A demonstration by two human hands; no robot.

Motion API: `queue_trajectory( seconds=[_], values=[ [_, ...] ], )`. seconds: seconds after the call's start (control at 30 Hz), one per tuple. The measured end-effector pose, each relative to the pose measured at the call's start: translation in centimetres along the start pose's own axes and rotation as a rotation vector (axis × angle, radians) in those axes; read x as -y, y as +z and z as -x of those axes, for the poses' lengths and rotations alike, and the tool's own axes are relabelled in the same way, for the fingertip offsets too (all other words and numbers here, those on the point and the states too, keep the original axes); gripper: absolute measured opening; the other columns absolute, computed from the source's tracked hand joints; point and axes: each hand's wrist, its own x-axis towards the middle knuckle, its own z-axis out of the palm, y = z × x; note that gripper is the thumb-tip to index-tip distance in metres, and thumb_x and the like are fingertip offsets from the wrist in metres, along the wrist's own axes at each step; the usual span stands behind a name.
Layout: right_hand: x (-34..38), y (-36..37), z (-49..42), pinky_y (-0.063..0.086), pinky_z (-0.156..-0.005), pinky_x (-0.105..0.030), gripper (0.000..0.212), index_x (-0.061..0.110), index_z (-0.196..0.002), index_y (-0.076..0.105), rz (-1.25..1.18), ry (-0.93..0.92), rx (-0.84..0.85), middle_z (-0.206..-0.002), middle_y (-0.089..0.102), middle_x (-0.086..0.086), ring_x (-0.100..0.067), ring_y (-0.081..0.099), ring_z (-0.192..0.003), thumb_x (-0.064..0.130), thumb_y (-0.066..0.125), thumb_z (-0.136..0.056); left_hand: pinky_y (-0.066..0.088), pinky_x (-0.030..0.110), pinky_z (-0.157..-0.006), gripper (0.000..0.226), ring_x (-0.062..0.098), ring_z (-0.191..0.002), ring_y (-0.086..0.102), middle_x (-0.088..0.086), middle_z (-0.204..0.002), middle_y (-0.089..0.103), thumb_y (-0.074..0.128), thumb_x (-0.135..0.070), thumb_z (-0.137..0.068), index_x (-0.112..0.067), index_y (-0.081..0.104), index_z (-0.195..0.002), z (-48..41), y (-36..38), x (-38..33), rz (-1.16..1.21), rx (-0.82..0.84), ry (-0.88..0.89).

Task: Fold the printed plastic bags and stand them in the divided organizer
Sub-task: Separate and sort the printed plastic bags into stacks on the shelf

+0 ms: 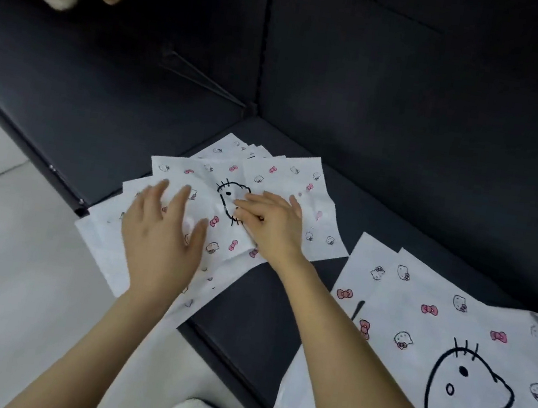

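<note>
So, a dark couch seat (264,300) sits above a pale floor (9,271), with a fanned bag pile (298,180) on it. Left hand (159,237) presses flat, grip released. Right hand (271,228) pinches the top bag (203,191).

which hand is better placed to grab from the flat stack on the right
The right hand: the flat stack lies beside its forearm; the left hand rests farther off on the smaller pile.
</note>
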Motion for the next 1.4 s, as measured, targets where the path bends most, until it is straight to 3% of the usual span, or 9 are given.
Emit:
queue_trajectory(
  seconds=[0.13,0.3,0.5,0.7,0.8,0.97,1.07,1.3,1.4],
  values=[
    [-1.6,0.4,0.6,-0.003,-0.118,-0.035,0.032,0.030,-0.128,0.060,-0.020,0.047,0.119,-0.147,0.043,0.006,-0.012,0.021,-0.144,0.035,0.049,-0.098,0.034,0.058,-0.104,0.067,0.048,-0.127,0.044,0.020,-0.137,0.052,0.030,-0.053,-0.089,-0.009,0.057,-0.131,0.2,3.4,1.9,-0.157,0.337,0.176],
    [-4.8,-4.6,5.8,0.011,-0.117,-0.030,0.028,0.021,-0.121,0.066,-0.077,0.098,-0.158,-0.137,0.054,0.000,-0.016,0.038,-0.137,0.029,0.055,-0.097,0.030,0.054,-0.107,0.069,0.046,-0.129,0.039,0.018,-0.140,0.049,0.023,-0.054,-0.090,-0.011,0.053,-0.134,0.9,4.0,3.2,-0.227,0.415,0.200],
    [-11.3,-13.1,19.0,0.030,-0.110,-0.043,0.065,0.013,-0.125,0.063,0.350,0.132,-0.189,-0.132,0.059,-0.006,-0.025,0.052,-0.126,0.061,0.035,-0.090,0.047,0.048,-0.089,0.039,0.044,-0.103,0.058,0.021,-0.113,0.065,0.049,-0.025,-0.087,0.000,0.066,-0.111,3.9,4.0,-4.3,0.005,0.275,0.230],
    [-16.7,-17.4,33.7,0.036,-0.101,-0.061,0.097,0.004,-0.130,0.057,0.642,0.501,-0.194,-0.133,0.056,-0.017,-0.038,0.053,-0.123,0.081,0.021,-0.083,0.048,0.035,-0.077,0.030,0.027,-0.080,0.058,0.011,-0.092,0.062,0.065,-0.021,-0.090,-0.003,0.066,-0.114,10.1,6.1,-13.6,0.282,0.549,0.348],
    [-18.3,-15.6,36.6,0.030,-0.106,-0.060,0.104,0.007,-0.137,0.050,0.634,0.688,-0.233,-0.143,0.047,-0.015,-0.036,0.043,-0.132,0.084,0.014,-0.078,0.048,0.038,-0.068,0.032,0.036,-0.069,0.058,0.016,-0.074,0.058,0.072,-0.028,-0.082,0.003,0.064,-0.088,11.6,7.8,-15.2,0.149,0.612,0.400],
    [-18.7,-13.6,37.0,0.023,-0.109,-0.050,0.072,0.017,-0.128,0.061,0.559,0.643,-0.365,-0.138,0.052,-0.009,-0.035,0.046,-0.131,0.067,0.025,-0.091,0.041,0.032,-0.084,0.043,0.031,-0.099,0.053,0.016,-0.104,0.056,0.068,-0.024,-0.084,0.000,0.054,-0.117,12.4,8.4,-16.8,0.037,0.671,0.316],
    [-18.7,-13.3,36.4,0.023,-0.106,-0.048,0.064,0.020,-0.119,0.068,0.502,0.592,-0.464,-0.131,0.058,-0.007,-0.033,0.053,-0.124,0.058,0.021,-0.097,0.042,0.029,-0.074,0.030,0.026,-0.093,0.056,0.008,-0.095,0.056,0.063,-0.020,-0.087,-0.003,0.052,-0.110,12.4,8.7,-17.5,0.040,0.710,0.236],
    [-18.0,-13.0,35.5,0.024,-0.106,-0.048,0.061,0.017,-0.114,0.070,0.438,0.517,-0.653,-0.122,0.065,-0.005,-0.032,0.058,-0.118,0.048,0.019,-0.102,0.037,0.036,-0.101,0.048,0.029,-0.118,0.047,0.014,-0.123,0.055,0.067,-0.033,-0.086,-0.009,0.056,-0.126,12.0,9.6,-17.3,-0.156,0.642,0.307],
    [-17.4,-13.4,35.1,0.028,-0.105,-0.051,0.061,0.017,-0.115,0.069,0.420,0.507,-0.693,-0.121,0.066,-0.005,-0.031,0.059,-0.117,0.049,0.019,-0.102,0.036,0.032,-0.093,0.038,0.030,-0.109,0.051,0.016,-0.114,0.057,0.068,-0.025,-0.086,-0.005,0.061,-0.117,12.3,9.3,-17.4,-0.049,0.641,0.247]
  ],
)
